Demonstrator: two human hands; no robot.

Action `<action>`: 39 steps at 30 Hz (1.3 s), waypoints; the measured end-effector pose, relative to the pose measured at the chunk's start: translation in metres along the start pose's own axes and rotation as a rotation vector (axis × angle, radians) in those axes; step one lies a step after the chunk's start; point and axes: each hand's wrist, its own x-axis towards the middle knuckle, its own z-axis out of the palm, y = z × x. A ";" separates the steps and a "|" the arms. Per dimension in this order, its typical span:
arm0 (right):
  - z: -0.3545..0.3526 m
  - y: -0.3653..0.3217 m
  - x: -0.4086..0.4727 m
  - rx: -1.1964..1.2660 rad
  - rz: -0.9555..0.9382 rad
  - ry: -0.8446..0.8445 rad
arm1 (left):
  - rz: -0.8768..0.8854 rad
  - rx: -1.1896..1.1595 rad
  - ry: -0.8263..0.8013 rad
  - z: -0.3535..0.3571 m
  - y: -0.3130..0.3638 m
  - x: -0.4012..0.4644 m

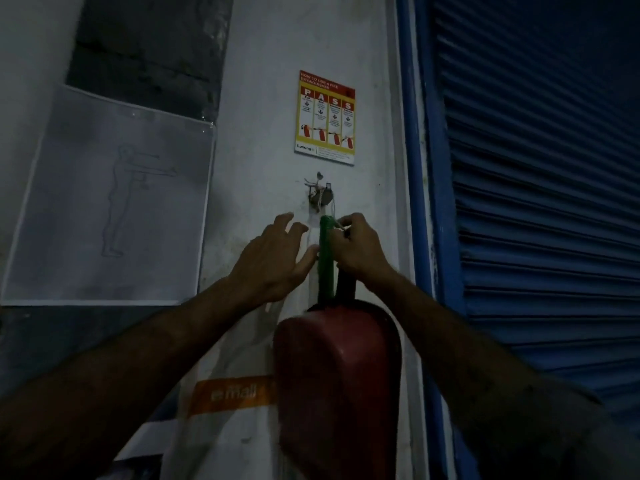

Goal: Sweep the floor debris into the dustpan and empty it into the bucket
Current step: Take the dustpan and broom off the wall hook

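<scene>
Overhead, right hand (356, 245) (fingers curled) on green handle (326, 258)

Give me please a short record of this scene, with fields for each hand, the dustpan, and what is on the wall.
left hand: open, fingers spread against the wall, thumb near the green handle
right hand: pinches the white string beside the top of the green handle
dustpan: red, hangs flat against the wall, below both hands
wall hook: above the hands, string tied on it
poster: fire extinguisher instructions, above the hook
shutter: blue, closed, at the right
lighting: dim
</scene>
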 end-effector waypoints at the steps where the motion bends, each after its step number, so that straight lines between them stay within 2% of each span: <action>1: -0.002 -0.004 0.009 0.034 0.011 0.013 | -0.015 -0.026 -0.021 -0.001 0.001 0.003; 4: -0.003 -0.016 0.036 0.065 0.026 0.035 | -0.080 -0.113 -0.132 -0.006 0.003 0.017; 7: -0.001 -0.035 0.059 0.083 -0.049 0.025 | -0.118 -0.166 -0.255 -0.021 0.007 0.033; 10: -0.006 -0.056 0.071 0.232 -0.108 0.032 | -0.146 -0.302 -0.271 -0.037 0.016 0.046; 15: -0.006 -0.078 0.061 0.468 -0.165 -0.141 | -0.147 -0.575 -0.279 -0.056 0.021 0.055; 17: -0.004 -0.077 0.053 0.480 -0.184 -0.180 | -0.210 -0.719 -0.341 -0.055 0.017 0.051; 19: -0.007 -0.070 0.047 0.456 -0.200 -0.173 | -0.269 -0.852 -0.415 -0.051 0.022 0.043; 21: -0.012 -0.065 0.047 0.460 -0.186 -0.098 | -0.303 -0.943 -0.406 -0.046 0.029 0.041; 25: -0.021 -0.065 0.056 0.493 -0.069 -0.065 | -0.178 -0.841 -0.402 -0.042 0.041 0.050; 30: -0.022 -0.070 0.074 0.575 0.163 -0.046 | -0.164 -0.691 -0.470 -0.037 0.046 0.051; 33: -0.023 -0.067 0.089 0.620 0.160 0.046 | -0.181 -0.660 -0.407 -0.034 0.039 0.048; 36: -0.026 -0.068 0.105 0.706 0.074 0.130 | -0.227 -0.684 -0.395 -0.032 0.024 0.047; 38: -0.028 -0.073 0.108 0.689 0.019 0.065 | -0.267 -0.701 -0.433 -0.030 0.016 0.048; 39: -0.028 -0.075 0.105 0.676 0.024 -0.026 | -0.282 -0.735 -0.445 -0.027 0.010 0.048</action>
